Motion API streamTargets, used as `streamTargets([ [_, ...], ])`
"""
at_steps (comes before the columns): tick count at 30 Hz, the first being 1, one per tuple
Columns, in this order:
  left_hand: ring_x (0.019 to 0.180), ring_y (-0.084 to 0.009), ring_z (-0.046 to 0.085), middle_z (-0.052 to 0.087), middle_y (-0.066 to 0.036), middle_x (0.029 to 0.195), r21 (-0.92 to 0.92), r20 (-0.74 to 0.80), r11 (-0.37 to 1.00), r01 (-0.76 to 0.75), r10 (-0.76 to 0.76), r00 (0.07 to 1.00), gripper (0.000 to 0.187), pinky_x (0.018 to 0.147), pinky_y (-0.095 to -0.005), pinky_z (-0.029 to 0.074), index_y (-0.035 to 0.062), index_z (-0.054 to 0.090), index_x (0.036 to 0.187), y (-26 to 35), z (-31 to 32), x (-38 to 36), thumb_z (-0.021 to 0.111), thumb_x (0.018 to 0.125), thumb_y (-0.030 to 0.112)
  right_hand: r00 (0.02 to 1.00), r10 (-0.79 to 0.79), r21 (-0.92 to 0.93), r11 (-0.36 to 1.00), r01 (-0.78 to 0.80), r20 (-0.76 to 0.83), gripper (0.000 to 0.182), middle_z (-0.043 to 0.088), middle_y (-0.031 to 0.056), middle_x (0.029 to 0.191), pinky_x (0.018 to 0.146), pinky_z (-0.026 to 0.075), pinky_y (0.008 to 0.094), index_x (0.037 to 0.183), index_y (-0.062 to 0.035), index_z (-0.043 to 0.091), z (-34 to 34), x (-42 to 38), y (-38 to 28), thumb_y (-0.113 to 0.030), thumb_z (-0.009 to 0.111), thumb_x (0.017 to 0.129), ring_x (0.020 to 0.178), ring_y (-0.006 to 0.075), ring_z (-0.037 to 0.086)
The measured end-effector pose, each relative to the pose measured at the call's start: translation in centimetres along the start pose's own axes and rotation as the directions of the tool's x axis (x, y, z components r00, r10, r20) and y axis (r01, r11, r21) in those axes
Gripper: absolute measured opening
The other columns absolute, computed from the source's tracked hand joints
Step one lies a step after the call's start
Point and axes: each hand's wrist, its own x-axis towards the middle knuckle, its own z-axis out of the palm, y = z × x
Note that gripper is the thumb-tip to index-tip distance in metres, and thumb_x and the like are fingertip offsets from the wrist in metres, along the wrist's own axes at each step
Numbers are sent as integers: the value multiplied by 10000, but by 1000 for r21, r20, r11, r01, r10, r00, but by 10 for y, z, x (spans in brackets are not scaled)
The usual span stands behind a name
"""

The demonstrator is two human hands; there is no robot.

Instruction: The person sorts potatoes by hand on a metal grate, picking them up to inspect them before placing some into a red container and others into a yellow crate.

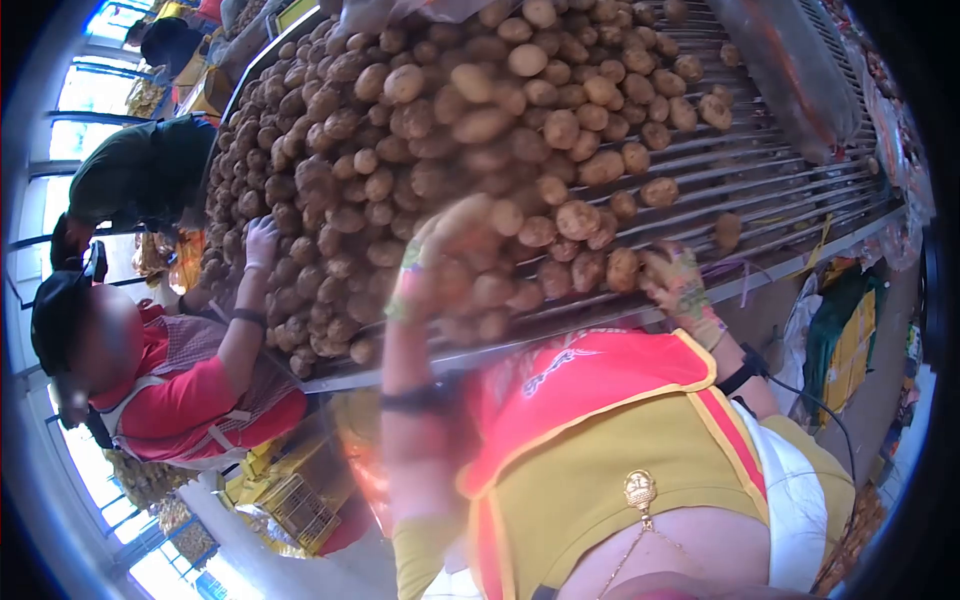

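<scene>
Brown potatoes (580,220) lie heaped on a slatted metal sorting table (780,190). Over the near part of the heap is my left hand (445,250), in a patterned glove; motion smears its fingers, and whether it grips a potato cannot be made out. My right hand (685,290), also gloved, is by the table's near edge, with its fingers apart and slightly bent. Its fingertips are beside or touching a potato (622,270) at the end of a row. A single, slightly blurred potato (727,232) is on the slats beyond that hand.
A co-worker in a red top (190,380) reaches a gloved hand (262,243) into the heap from the left. Another person in dark clothing (140,170) bends at the far left. A long plastic-wrapped bundle (790,70) lies on the slats. Yellow crates (295,510) stand lower left.
</scene>
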Motion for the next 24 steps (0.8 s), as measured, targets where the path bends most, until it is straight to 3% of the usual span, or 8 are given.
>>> streamTargets([
  [2, 1066, -217, 643, 647, -120, 1210, -238, -29, 971, 32, -40, 999, 529, 878, -340, 546, -5, 559, 1314, -17, -7, -12, 552, 954, 382, 982, 182, 383, 911, -151, -44, 429, 620, 154, 1177, 887, 491, 430, 1241, -62, 604, 5, 0, 7, -259, 628, 861, 1033, 330, 604],
  [4, 1107, -213, 628, 624, -126, 1264, -379, -65, 924, 47, -77, 995, 537, 886, -339, 546, -9, 528, 1348, -21, -3, -27, 504, 983, 384, 857, 457, 867, 299, -399, 237, 397, 650, 144, 1122, 832, 519, 397, 1224, -25, 597, 11, 1, 11, -246, 608, 894, 968, 284, 647],
  [5, 1097, -247, 639, 625, -145, 1254, -396, -85, 918, 9, -46, 995, 569, 890, -368, 559, -2, 529, 1341, -29, -2, -25, 506, 966, 425, 861, 500, 905, 320, -281, 91, 461, 677, 122, 1073, 791, 566, 338, 1266, 29, 580, 1, 13, -7, -313, 553, 959, 927, 232, 676],
  [8, 1163, -214, 593, 601, -134, 1299, -279, -77, 960, -10, -12, 997, 641, 974, -349, 485, -9, 488, 1385, -2, 12, -41, 543, 927, 437, 851, 416, 892, -435, -124, 321, 398, 662, 116, 1085, 795, 575, 321, 1293, 8, 535, -27, 39, -49, -244, 488, 988, 1019, 199, 665],
  [13, 1264, -264, 527, 544, -158, 1381, -103, -35, 975, -198, 196, 980, 636, 1119, -391, 366, -14, 439, 1418, 8, 28, -61, 559, 904, 339, 985, -1, 973, -157, -172, 174, 339, 635, 93, 1119, 768, 566, 320, 1259, -58, 565, -19, 83, -128, -224, 528, 966, 954, 227, 665],
  [17, 1226, -261, 558, 570, -169, 1332, -182, -68, 978, -105, 94, 993, 547, 1081, -386, 412, -27, 472, 1378, -4, 22, -75, 513, 962, 326, 921, -339, 261, 887, 381, -192, 436, 591, 101, 1091, 759, 531, 415, 1255, -194, 599, -21, 106, -198, -286, 679, 836, 915, 270, 632],
  [20, 1194, -244, 572, 588, -161, 1300, -99, -109, 991, -90, 80, 991, 517, 1047, -373, 435, -34, 482, 1364, -4, 6, -89, 519, 976, 306, 910, -406, -147, 909, 391, -86, 465, 572, 127, 1063, 795, 507, 480, 1205, -258, 640, -34, 115, -216, -308, 732, 752, 952, 308, 615],
  [24, 1179, -233, 577, 587, -166, 1296, -11, -127, 969, -245, 242, 962, 535, 1028, -362, 443, -47, 455, 1379, -3, -3, -101, 590, 942, 230, 990, -119, 204, 970, 132, -76, 442, 580, 143, 1111, 787, 503, 434, 1218, -159, 685, -30, 129, -196, -332, 725, 813, 944, 319, 608],
])
